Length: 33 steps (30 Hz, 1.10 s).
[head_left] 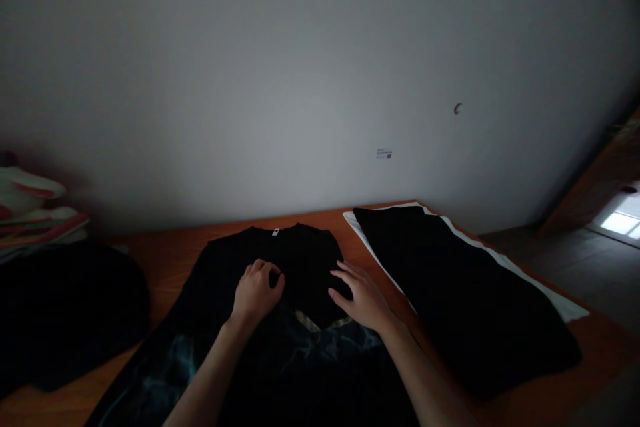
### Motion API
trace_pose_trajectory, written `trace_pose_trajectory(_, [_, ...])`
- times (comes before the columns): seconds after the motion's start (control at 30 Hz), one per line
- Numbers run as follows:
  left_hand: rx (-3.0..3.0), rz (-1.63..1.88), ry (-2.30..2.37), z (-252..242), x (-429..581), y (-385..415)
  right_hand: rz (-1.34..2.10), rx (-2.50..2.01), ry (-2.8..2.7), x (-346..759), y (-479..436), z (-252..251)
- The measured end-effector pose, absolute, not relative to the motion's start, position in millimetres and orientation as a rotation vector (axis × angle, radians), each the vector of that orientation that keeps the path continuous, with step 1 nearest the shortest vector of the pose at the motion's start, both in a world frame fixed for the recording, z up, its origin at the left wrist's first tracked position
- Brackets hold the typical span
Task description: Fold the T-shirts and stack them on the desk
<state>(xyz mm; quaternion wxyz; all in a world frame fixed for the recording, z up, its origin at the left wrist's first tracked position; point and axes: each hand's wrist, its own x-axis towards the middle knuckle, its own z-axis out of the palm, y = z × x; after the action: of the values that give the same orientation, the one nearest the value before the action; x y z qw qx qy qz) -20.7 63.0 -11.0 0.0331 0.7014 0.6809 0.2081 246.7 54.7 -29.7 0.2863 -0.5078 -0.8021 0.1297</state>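
A black garment with blue smoky markings (310, 347) lies spread on the wooden table (170, 267), a small white label at its far neck edge. Over its upper left part is my left hand (256, 290), its fingers curled and the thumb near the fingertips; whether it pinches cloth is too dark to tell. My right hand (363, 295) is at the garment's right side with fingers and thumb apart, and nothing shows between them. A pale trim lies on the cloth between and below the hands.
To the right, folded black cloth (450, 287) lies on white cloth (560, 303). A dark cloth pile (70, 307) sits at the left, with striped and white fabric (40, 213) behind it. The grey wall (280, 93) rises behind the table.
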Motion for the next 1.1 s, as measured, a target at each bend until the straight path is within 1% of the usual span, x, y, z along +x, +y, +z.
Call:
trace_pose_trajectory(0.17, [2.072, 0.602, 2.060, -13.8, -29.1, 68.3, 0.324, -1.312, -2.102, 247.1, 56.0, -32.9])
trace_pose_trajectory(0.43, [2.009, 0.751, 2.015, -18.8, -26.9, 69.8, 0.309, -1.217, -2.085, 248.2, 54.2, -30.4])
trace_pose_trajectory(0.57, [2.120, 0.812, 1.989, -14.7, -24.6, 67.1, 0.327, -1.203, -2.135, 247.6, 50.4, -23.7])
trace_pose_trajectory(0.67, [2.275, 0.811, 1.819, -8.5, -17.3, 64.9, 0.361, -1.168, -2.206, 247.1, 47.5, -18.0])
trace_pose_trajectory(0.8, [2.462, 0.677, 1.499, -7.2, -4.7, 59.7, 0.436, -1.173, -2.294, 247.7, 44.7, -12.7])
trace_pose_trajectory(0.97, [2.456, 0.327, 1.534, -21.0, 0.7, 51.4, 0.478, -1.189, -2.283, 247.3, 43.7, -13.1])
trace_pose_trajectory(1.1, [2.534, 0.250, 1.526, -29.5, -2.4, 49.3, 0.411, -1.235, -2.183, 245.5, 48.3, -21.1])
